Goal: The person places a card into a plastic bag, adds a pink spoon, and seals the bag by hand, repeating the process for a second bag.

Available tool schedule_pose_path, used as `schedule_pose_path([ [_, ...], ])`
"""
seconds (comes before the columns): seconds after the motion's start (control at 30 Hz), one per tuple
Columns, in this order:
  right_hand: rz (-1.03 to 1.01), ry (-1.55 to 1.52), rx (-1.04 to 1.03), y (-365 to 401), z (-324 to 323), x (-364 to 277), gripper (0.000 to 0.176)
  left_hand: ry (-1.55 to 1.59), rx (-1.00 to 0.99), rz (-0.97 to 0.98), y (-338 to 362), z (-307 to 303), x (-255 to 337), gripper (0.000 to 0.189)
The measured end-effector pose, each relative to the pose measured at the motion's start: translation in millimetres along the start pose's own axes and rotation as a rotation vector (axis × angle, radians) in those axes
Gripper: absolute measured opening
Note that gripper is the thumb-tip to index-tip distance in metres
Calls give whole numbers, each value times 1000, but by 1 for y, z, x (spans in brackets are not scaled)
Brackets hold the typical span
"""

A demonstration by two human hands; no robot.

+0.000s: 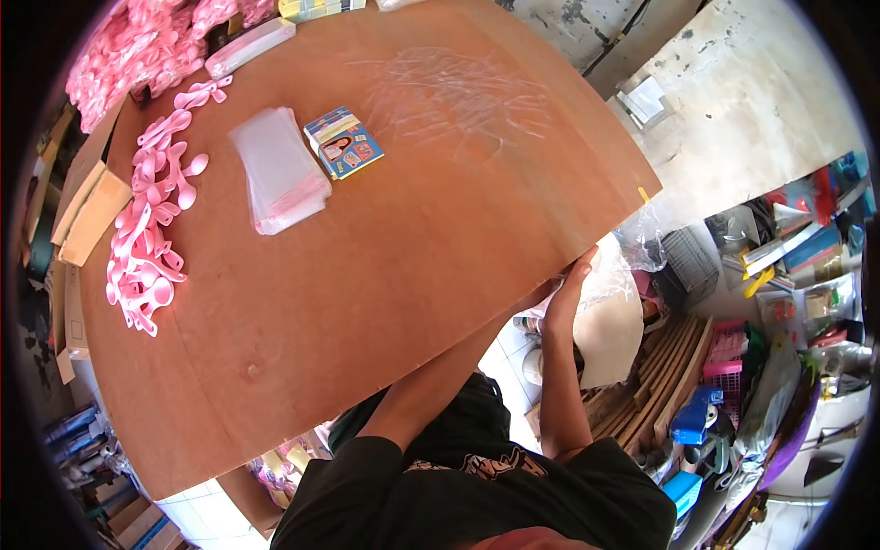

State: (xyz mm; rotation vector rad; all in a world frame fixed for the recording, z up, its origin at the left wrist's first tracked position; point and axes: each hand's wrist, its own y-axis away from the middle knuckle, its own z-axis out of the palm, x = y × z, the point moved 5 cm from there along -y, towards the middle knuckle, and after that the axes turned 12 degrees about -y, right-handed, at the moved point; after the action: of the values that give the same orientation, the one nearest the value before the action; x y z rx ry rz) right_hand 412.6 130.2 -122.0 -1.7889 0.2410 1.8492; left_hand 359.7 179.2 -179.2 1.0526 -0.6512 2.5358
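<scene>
Both of my hands are at the right-hand edge of the brown table (367, 275). My right hand (577, 268) is beside the rim, right by a clear plastic bag (605, 280) that hangs there; its fingers are mostly hidden. Of my left hand (543, 293) only a sliver shows, as the tabletop covers the rest. On the table lie a fanned stack of clear plastic sleeves (280, 170) and a small pile of blue printed cards (344, 144). Thin clear plastic pieces (458, 96) are spread near the far edge.
Pink plastic spoons (151, 238) line the table's left side, beside a cardboard box (92, 197). A large heap of bagged pink spoons (147, 55) rises at the far left. Wooden planks (655, 376), a pink basket (724, 353) and assorted goods crowd the floor at right.
</scene>
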Motion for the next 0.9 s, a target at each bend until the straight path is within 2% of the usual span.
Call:
schedule_pose_path([
  [0.07, 9, -86, -28, 4, -4, 3, 80, 23, -13, 2, -2, 3, -4, 41],
  [0.13, -29, 47, -49, 4, -4, 7, 77, 42, -27, 10, -4, 4, -3, 41],
  [0.27, 11, 51, -11, 9, -1, 3, 75, 72, -39, 24, -5, 3, 0, 41],
  [0.33, 114, -242, 55, 8, 2, 4, 70, 83, -52, 31, -6, 3, 2, 41],
  [0.47, 188, -305, 76, 3, -18, 8, 72, 90, -83, 46, -8, 4, 4, 40],
  [0.6, 268, -427, 29, -2, -22, -5, 69, -53, 56, 43, -1, -4, 10, 42],
  [0.67, 122, -104, 242, 0, -32, -19, 59, -222, 169, 45, 10, -14, 17, 43],
  [0.73, -160, -14, 212, 8, 0, -75, 56, -480, 314, 22, 33, -26, 26, 45],
  [0.8, -271, 73, -82, 7, 41, -114, 53, -767, 439, -46, 65, -36, 31, 46],
  [0.83, -385, 77, -202, 6, 66, -126, 45, -892, 488, -96, 82, -41, 33, 46],
  [0.87, -378, 56, -228, 3, 84, -136, 45, -988, 520, -153, 97, -45, 34, 47],
  [0.9, -460, 178, -499, 8, 116, -148, 38, -1059, 543, -207, 111, -48, 34, 47],
])
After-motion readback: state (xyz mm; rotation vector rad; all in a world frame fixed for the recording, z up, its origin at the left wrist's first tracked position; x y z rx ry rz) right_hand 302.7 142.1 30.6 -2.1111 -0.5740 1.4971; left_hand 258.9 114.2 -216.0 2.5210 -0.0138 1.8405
